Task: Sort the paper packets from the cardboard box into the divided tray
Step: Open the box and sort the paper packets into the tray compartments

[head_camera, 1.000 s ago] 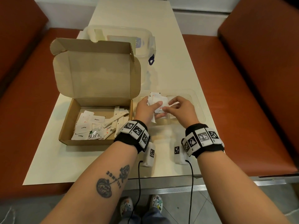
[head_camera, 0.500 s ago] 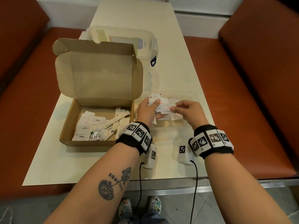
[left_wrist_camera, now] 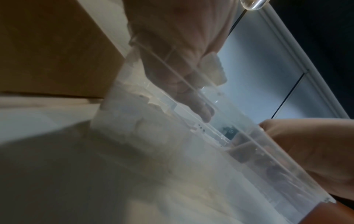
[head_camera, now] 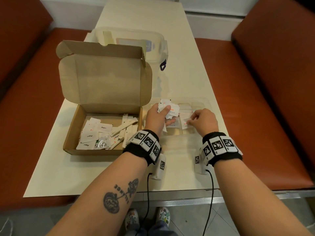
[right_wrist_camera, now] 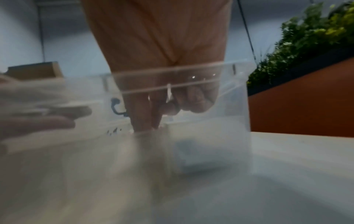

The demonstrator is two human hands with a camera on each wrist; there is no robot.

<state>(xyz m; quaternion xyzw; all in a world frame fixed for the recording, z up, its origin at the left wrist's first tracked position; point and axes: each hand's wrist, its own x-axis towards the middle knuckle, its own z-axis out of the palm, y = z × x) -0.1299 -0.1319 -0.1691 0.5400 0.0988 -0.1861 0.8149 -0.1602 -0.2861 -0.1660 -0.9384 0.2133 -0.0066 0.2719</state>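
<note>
The right hand [head_camera: 202, 120] has pulled away from the left hand [head_camera: 157, 117] since a moment ago and is now dipping toward three o'clock, into the clear divided tray [head_camera: 207, 102]. Its fingertips are pinching a single paper packet [head_camera: 185, 124] down in a tray compartment. The left hand is gripping a fanned stack of packets [head_camera: 167, 108], thumb pressing on top, hovering over the tray's nine o'clock end. The cardboard box [head_camera: 71, 132] is sitting open at nine o'clock of the tray, loose packets [head_camera: 95, 133] lying inside. A lidded plastic container [head_camera: 153, 40] is waiting at twelve o'clock, behind the box.
</note>
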